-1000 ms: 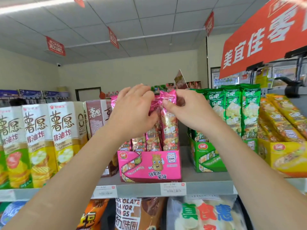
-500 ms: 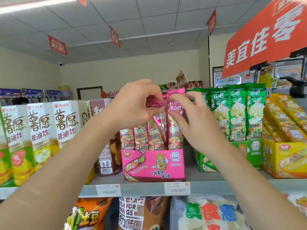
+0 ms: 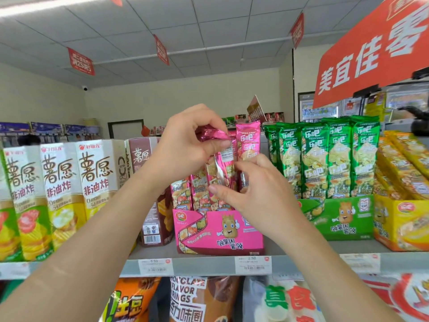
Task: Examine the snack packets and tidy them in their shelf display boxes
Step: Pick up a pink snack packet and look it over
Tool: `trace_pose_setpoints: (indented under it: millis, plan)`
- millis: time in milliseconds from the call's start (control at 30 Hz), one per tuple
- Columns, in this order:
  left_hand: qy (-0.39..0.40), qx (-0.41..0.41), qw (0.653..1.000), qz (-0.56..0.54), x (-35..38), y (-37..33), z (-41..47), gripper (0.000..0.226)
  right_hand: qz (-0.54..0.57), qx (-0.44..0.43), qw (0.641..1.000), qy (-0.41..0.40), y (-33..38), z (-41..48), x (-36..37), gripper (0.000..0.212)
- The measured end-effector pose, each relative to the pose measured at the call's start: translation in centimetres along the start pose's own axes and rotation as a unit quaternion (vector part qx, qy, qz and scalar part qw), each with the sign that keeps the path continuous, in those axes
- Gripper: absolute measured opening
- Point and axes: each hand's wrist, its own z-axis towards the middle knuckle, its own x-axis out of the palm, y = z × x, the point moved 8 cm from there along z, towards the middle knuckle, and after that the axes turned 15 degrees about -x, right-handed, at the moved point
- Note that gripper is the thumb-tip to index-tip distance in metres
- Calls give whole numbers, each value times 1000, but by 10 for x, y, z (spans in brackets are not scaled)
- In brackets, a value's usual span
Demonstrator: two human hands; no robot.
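Note:
A pink display box [image 3: 209,235] stands on the shelf at the centre, holding several upright pink snack packets. My left hand [image 3: 183,147] pinches the bent-over top of one pink packet [image 3: 222,163], lifted above its neighbours and turned so its back label shows. My right hand [image 3: 253,189] sits lower, thumb and fingers curled around that packet's lower part at the box's right side. Another pink packet [image 3: 248,140] stands tall behind. To the right stand a green display box [image 3: 339,219] with green packets [image 3: 325,159] and a yellow display box [image 3: 401,221].
Tall white chip cartons [image 3: 58,194] and a brown carton [image 3: 153,205] fill the shelf on the left. Price tags [image 3: 253,264] line the grey shelf edge [image 3: 204,266]. Large snack bags [image 3: 192,300] sit on the shelf below. A red banner [image 3: 371,49] hangs upper right.
My left hand has pulled one pink packet's top up and folded it over, turning its back toward me. My right hand has dropped from the packet tops to the lower part.

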Motion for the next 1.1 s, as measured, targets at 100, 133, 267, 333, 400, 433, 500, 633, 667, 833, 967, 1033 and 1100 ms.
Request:
trace_pose_setpoints:
  millis: [100, 133, 267, 333, 400, 433, 500, 633, 667, 833, 967, 1033, 1100]
  plan:
    - [19, -35, 999, -25, -2, 3, -2, 20, 37, -2, 999, -5, -2, -4, 0, 82]
    - [22, -42, 999, -9, -3, 2, -3, 24, 47, -5, 999, -10, -3, -5, -1, 79]
    - [9, 19, 988, 156, 0, -17, -9, 18, 86, 5, 996, -33, -8, -9, 1, 70]
    - [8, 30, 981, 192, 4, -20, -15, 17, 105, 9, 994, -40, -9, -10, 2, 69]
    - [8, 27, 981, 193, 5, -19, -20, 16, 125, 12, 991, -43, -10, -12, 2, 67]
    - [9, 28, 982, 184, 5, -19, -21, 15, 130, 12, 990, -46, -11, -13, 1, 66]
    - [14, 33, 986, 163, 4, -18, -23, 12, 143, 10, 987, -71, -12, -17, -5, 60]
    - [31, -21, 997, 66, 0, -6, -18, 5, 238, 38, 959, -146, -22, -25, -9, 36]
    - [27, -39, 998, 38, -2, -2, -15, 6, 257, 45, 955, -138, -24, -26, -6, 36]
    - [-32, -82, 996, -31, -8, 15, -8, 14, 220, 39, 971, -78, -26, -34, 10, 48]
    - [-122, -75, 988, -58, -29, 19, 5, 14, 170, 25, 984, -49, -23, -35, 13, 38]
    - [-136, -60, 988, -32, -34, 14, 15, 13, 169, 27, 985, -26, -20, -32, 13, 35]
    - [-145, -59, 988, -15, -38, 11, 22, 11, 203, 38, 978, -13, -18, -31, 13, 29]
